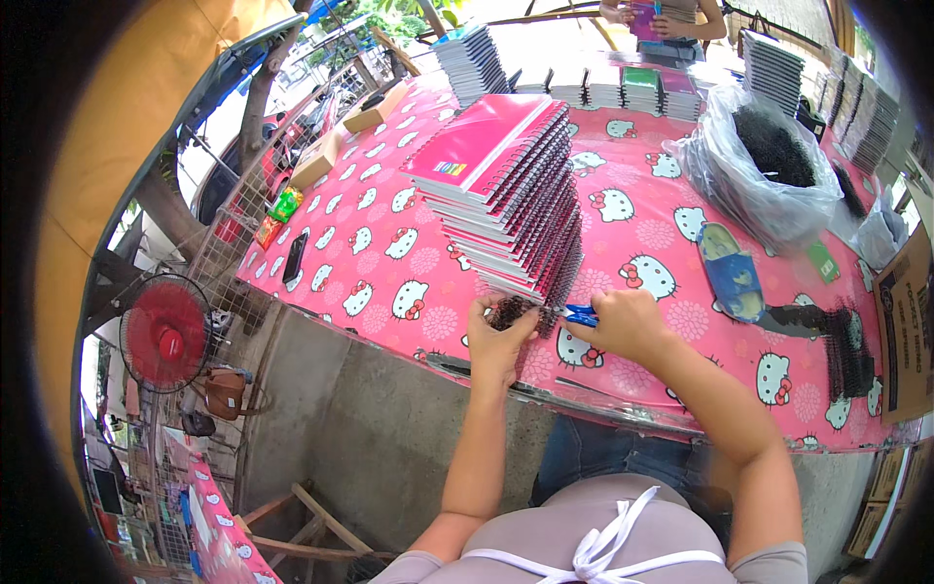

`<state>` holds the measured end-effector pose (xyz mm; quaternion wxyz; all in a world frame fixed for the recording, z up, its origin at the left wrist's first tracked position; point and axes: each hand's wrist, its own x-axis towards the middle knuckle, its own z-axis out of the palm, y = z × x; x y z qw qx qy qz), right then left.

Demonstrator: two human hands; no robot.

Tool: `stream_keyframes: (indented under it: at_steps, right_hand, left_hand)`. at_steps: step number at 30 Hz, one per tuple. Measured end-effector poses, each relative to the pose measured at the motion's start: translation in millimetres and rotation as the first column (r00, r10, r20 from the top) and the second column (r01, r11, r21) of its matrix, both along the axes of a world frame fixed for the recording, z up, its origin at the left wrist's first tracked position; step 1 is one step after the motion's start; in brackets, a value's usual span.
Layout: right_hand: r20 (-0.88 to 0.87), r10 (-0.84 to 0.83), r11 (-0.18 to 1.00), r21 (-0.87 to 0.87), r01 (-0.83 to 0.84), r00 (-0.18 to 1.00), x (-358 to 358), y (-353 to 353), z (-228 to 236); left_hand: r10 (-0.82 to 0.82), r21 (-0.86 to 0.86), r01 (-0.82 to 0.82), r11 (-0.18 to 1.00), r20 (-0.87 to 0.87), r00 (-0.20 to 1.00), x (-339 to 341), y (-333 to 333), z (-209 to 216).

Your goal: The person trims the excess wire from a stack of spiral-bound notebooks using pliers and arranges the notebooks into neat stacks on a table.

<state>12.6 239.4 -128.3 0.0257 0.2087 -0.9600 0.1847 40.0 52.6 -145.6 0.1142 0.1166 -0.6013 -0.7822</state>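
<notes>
A tall stack of spiral notebooks [516, 209] with a pink-red top cover stands on the pink table, its bound edges facing right. At the foot of the stack, my left hand [494, 343] is closed, thumb and fingers pinching dark spiral binding coil [508, 313]. Just right of it, my right hand [630, 327] is wrapped round blue-handled pliers [582, 315]. The tips of the pliers reach the coil at the stack's near lower corner. Whether the jaws grip the wire is too small to tell.
A clear plastic bag [700, 161] holds black coils [772, 146]. More coils [849, 360] lie by a cardboard box [905, 321] at right, near a blue-and-yellow dish-like object [730, 273]. A phone [296, 256] lies left. Notebook piles [472, 68] and another person [671, 24] are at the far side.
</notes>
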Motion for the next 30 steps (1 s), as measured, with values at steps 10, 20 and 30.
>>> stream_keyframes:
  at_steps: [10, 20, 30]
  right_hand:
    - [-0.48, 0.078, 0.992, -0.048, -0.115, 0.874, -14, 10, -24]
    - [-0.48, 0.036, 0.996, -0.049, -0.068, 0.877, -3, 19, -26]
    - [-0.065, 0.056, 0.998, 0.047, -0.053, 0.996, 4, 11, -26]
  left_hand:
    - [-0.015, -0.086, 0.018, 0.996, 0.037, 0.999, 2, 8, -2]
    - [-0.034, -0.079, 0.041, 0.996, 0.091, 0.995, 2, -5, -13]
    - [-0.027, -0.046, 0.031, 0.998, 0.076, 0.997, -1, -12, -28]
